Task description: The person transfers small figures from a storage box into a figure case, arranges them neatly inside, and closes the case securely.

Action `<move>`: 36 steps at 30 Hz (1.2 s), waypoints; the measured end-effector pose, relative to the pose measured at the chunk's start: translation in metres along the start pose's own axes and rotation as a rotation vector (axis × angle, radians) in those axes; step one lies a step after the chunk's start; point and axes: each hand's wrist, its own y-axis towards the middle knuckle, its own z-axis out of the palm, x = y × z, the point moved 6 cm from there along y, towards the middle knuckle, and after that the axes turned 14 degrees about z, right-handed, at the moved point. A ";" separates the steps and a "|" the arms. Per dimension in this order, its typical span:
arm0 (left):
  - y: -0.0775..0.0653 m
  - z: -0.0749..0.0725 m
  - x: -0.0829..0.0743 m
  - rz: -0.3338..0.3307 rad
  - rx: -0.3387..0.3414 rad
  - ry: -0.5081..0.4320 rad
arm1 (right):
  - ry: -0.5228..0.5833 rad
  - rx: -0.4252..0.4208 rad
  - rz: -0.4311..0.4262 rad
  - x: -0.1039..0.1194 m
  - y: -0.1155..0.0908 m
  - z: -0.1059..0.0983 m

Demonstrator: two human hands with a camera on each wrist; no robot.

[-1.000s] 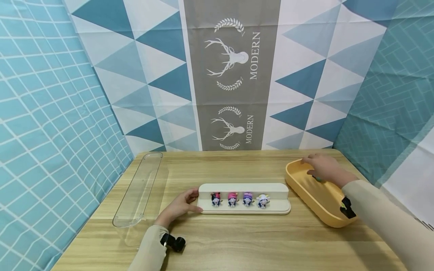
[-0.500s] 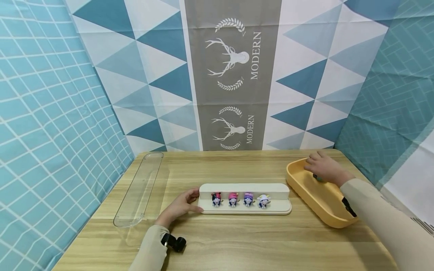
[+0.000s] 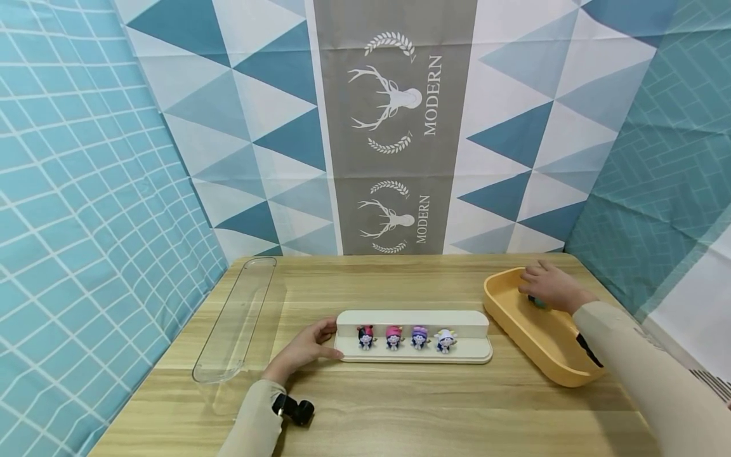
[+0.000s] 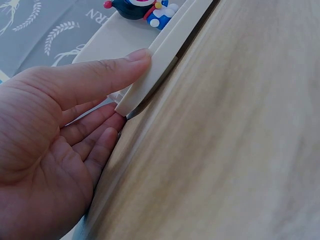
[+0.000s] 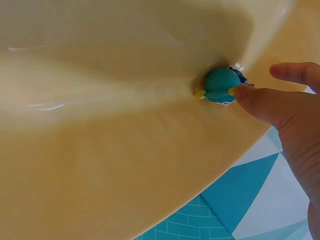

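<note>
Figurine with a teal cap lies toward the far end of the orange tray. The right hand has thumb and index finger spread, the thumb tip at the cap's edge; whether it presses there I cannot tell. A sure lift probably calls for closing both on the rounded cap. The left hand pinches one end of the cream stand; a light hold there should spare the four small figures standing on it.
</note>
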 end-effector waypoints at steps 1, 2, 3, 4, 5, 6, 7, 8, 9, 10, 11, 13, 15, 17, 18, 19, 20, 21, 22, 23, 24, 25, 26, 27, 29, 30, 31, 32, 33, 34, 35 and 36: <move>0.000 0.000 0.000 -0.004 -0.003 -0.007 | -0.003 0.002 0.001 0.000 0.000 0.001; 0.000 0.000 0.000 -0.003 -0.002 -0.007 | -0.005 0.005 0.000 0.000 0.000 0.001; 0.001 0.000 0.000 -0.003 -0.002 -0.007 | -0.008 0.006 -0.002 0.000 0.000 0.002; 0.001 0.000 0.000 -0.002 -0.003 -0.007 | -0.009 0.011 -0.004 0.000 -0.001 0.002; 0.001 0.000 0.001 -0.003 -0.004 -0.006 | -0.008 0.015 -0.005 0.000 -0.001 0.003; 0.001 0.000 0.001 -0.005 -0.005 -0.006 | -0.010 0.019 -0.006 0.000 -0.002 0.004; 0.000 0.000 0.001 -0.005 -0.005 -0.006 | -0.007 0.022 -0.009 0.000 -0.002 0.005; 0.000 0.000 0.000 -0.006 -0.007 -0.007 | 0.002 0.028 -0.009 0.000 -0.003 0.006; 0.000 0.000 0.000 -0.005 -0.007 -0.006 | 0.007 0.033 -0.010 0.001 -0.003 0.006; 0.000 0.000 0.000 -0.005 -0.006 -0.007 | 0.009 0.039 -0.010 0.001 -0.004 0.007; 0.000 0.000 0.000 -0.006 -0.006 -0.009 | 0.009 0.044 -0.010 0.001 -0.004 0.008; 0.000 0.000 0.000 -0.007 -0.007 -0.008 | 0.018 0.048 -0.012 0.002 -0.003 0.010; 0.000 0.000 0.000 -0.008 -0.007 -0.006 | 0.010 0.049 -0.017 0.002 -0.003 0.012; 0.000 -0.001 0.000 -0.009 -0.008 -0.007 | 0.004 0.049 -0.024 0.003 -0.002 0.013; 0.000 0.000 0.000 -0.009 -0.008 -0.007 | 0.003 0.047 -0.028 0.004 -0.002 0.014; 0.000 0.000 0.000 -0.009 -0.007 -0.006 | 0.002 0.046 -0.032 0.005 -0.002 0.015; 0.000 0.000 0.000 -0.007 -0.006 -0.009 | 0.000 0.046 -0.035 0.006 -0.003 0.015; 0.000 0.000 0.000 -0.007 -0.005 -0.012 | 0.002 0.043 -0.038 0.007 -0.003 0.016; 0.000 0.000 0.000 -0.006 -0.005 -0.012 | 0.003 0.043 -0.039 0.008 -0.003 0.017; 0.001 0.000 0.000 -0.005 -0.003 -0.011 | 0.008 0.043 -0.037 0.008 -0.003 0.018; 0.001 0.000 0.000 -0.007 -0.003 -0.010 | 0.012 0.041 -0.035 0.009 -0.003 0.018; 0.001 0.000 0.000 -0.007 -0.004 -0.010 | 0.015 0.041 -0.032 0.009 -0.003 0.019; 0.001 0.000 0.000 -0.008 -0.005 -0.010 | 0.018 0.039 -0.029 0.009 -0.003 0.020; 0.001 0.000 0.000 -0.009 -0.006 -0.010 | 0.020 0.036 -0.027 0.009 -0.003 0.020; 0.001 0.000 0.000 -0.006 -0.004 0.004 | 0.030 0.036 -0.021 0.009 -0.003 0.020; 0.000 0.000 0.000 -0.006 -0.004 0.006 | 0.035 0.036 -0.018 0.009 -0.003 0.020; 0.000 0.000 0.000 -0.002 -0.001 0.014 | 0.039 0.038 -0.016 0.009 -0.003 0.019; 0.000 0.000 -0.001 -0.002 0.000 0.016 | 0.040 0.039 -0.014 0.010 -0.003 0.018; 0.000 0.000 -0.001 -0.001 -0.001 0.017 | 0.045 0.045 -0.008 0.009 -0.003 0.018; 0.000 0.000 -0.001 -0.001 -0.001 0.019 | 0.050 0.053 0.001 0.009 -0.003 0.017; 0.000 0.000 -0.001 0.000 -0.003 0.018 | 0.054 0.061 0.009 0.009 -0.003 0.017; 0.001 0.000 -0.001 -0.002 -0.005 0.015 | 0.059 0.073 0.020 0.008 -0.003 0.017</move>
